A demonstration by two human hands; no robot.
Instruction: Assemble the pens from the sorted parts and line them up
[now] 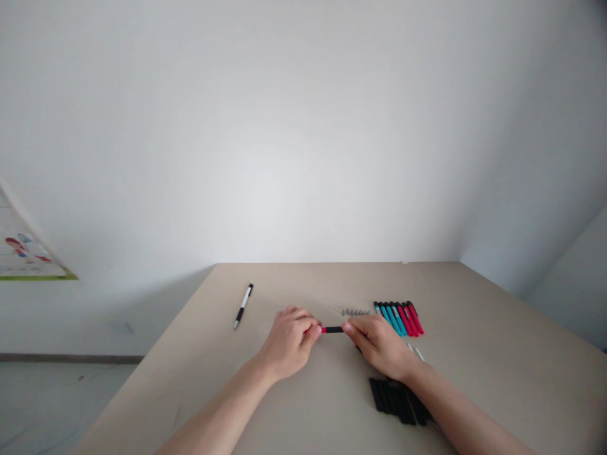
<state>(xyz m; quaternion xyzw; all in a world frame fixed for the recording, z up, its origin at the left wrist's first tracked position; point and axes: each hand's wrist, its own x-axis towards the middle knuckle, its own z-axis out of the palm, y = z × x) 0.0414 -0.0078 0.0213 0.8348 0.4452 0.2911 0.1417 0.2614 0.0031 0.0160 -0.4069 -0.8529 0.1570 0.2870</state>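
Between my two hands, level above the table, is a pen (334,330) with a red part at the left and a black grip at the right. My left hand (290,340) is closed on its red end, which the fingers mostly hide. The black end is pinched by my right hand (379,344). Behind the right hand lie pen barrels (398,318) in a row, blue ones at the left and red ones at the right. A row of small metal pieces (355,312) lies beside them. Near my right forearm are several black grips (394,399).
A finished-looking white and black pen (243,306) lies at the left of the beige table (227,385). Thin white sticks (415,351) show partly behind my right hand. A white wall (303,139) borders the table's far edge, and a poster (28,243) hangs at the left.
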